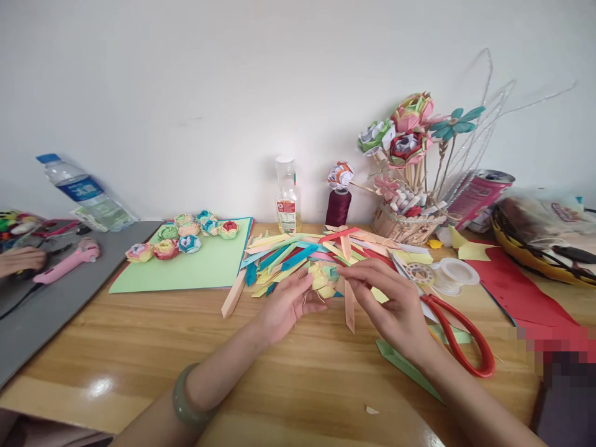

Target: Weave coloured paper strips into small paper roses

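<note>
A small yellow and green folded-paper flower (322,279) is held between the thumb and fingers of my left hand (291,301), over the front of the strip pile. Fine thread hangs below it near my fingertips. At the flower's right side, my right hand (388,295) is closed in a pinch; what lies between its fingertips is too small to make out. Colourful folded paper strips (288,257) are heaped just behind both hands. Red-handled scissors (465,338) lie beside my right wrist, their blades partly covered by that hand.
Several finished paper flowers (189,243) sit on green paper (186,279) at left. A clear bottle (285,198), a purple thread spool (338,208) and a flower basket (410,225) stand by the wall. Spools of line (459,273) lie right. Another person's hand (21,261) is near a pink glue gun (69,261).
</note>
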The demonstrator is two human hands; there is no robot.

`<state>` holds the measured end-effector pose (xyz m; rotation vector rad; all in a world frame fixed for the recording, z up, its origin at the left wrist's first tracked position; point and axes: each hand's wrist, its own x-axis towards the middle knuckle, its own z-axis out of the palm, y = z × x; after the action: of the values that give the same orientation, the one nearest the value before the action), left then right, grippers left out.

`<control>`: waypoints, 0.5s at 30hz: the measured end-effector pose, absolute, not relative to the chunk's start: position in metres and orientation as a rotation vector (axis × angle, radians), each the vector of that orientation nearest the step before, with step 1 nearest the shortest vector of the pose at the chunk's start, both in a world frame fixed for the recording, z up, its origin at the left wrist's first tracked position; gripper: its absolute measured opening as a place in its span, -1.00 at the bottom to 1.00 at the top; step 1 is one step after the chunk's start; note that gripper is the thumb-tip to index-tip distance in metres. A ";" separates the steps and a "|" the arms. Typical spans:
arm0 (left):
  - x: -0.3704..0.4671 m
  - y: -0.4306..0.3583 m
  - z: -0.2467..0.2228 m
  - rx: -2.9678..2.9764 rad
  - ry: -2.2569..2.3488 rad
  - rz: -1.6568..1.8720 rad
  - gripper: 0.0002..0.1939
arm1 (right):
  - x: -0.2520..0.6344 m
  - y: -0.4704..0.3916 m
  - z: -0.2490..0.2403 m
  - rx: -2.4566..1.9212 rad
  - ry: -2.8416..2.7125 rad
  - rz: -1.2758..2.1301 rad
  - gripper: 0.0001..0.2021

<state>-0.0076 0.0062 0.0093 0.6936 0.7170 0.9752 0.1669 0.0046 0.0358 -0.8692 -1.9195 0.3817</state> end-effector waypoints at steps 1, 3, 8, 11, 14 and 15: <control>-0.007 0.006 0.010 0.681 0.713 0.972 -0.76 | 0.167 0.005 0.035 -0.869 -1.945 0.358 -0.77; -0.007 0.005 0.010 0.665 0.702 0.965 -0.78 | 0.166 0.005 0.033 -0.855 -2.023 0.297 -0.76; -0.005 0.005 0.010 0.648 0.667 0.955 -0.79 | 0.164 0.005 0.028 -0.844 -2.060 0.212 -0.74; -0.005 0.006 0.010 0.645 0.657 0.953 -0.79 | 0.163 0.005 0.025 -0.827 -2.074 0.192 -0.72; -0.006 0.006 0.010 0.653 0.652 0.952 -0.79 | 0.163 0.005 0.025 -0.804 -2.125 0.201 -0.69; -0.006 0.005 0.010 0.656 0.653 0.952 -0.79 | 0.163 0.004 0.026 -0.795 -2.120 0.227 -0.68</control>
<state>-0.0061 0.0054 0.0096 0.6557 0.6533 0.9520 0.1633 0.0044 0.0255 -0.7948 -2.1198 0.2265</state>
